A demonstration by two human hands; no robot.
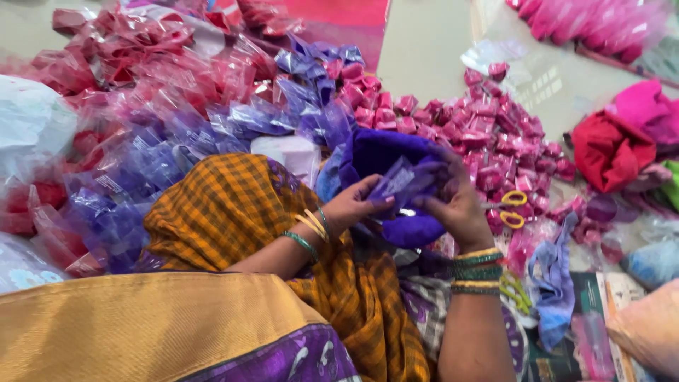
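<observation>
Foreground: gold-and-orange checked cloth (233, 212) drapes over my lap, nearest the lens, filling the lower left.
Landmark: the purple fabric bundle (385, 159) sits just beyond my hands, which appear to rest on it for support.
Largest heap: red and purple clear packets (141, 127) spread left of the bundle, apparently kept within easy reach.
Second heap: small pink wrapped pieces (460, 127) lie just right of and behind the bundle.
Loose cloth: red and pink fabric (612, 141) lies well to the right of the bundle.
Left hand: my left hand (353, 205) pinches the near edge of a small purple packet (403, 180), thumb on top.
Right hand: my right hand (456, 205) grasps the packet's far side, fingers curled, so the packet is held taut between both hands against the bundle.
Tool: yellow-handled scissors (511, 209) lie just right of my right hand, touching nothing I hold.
</observation>
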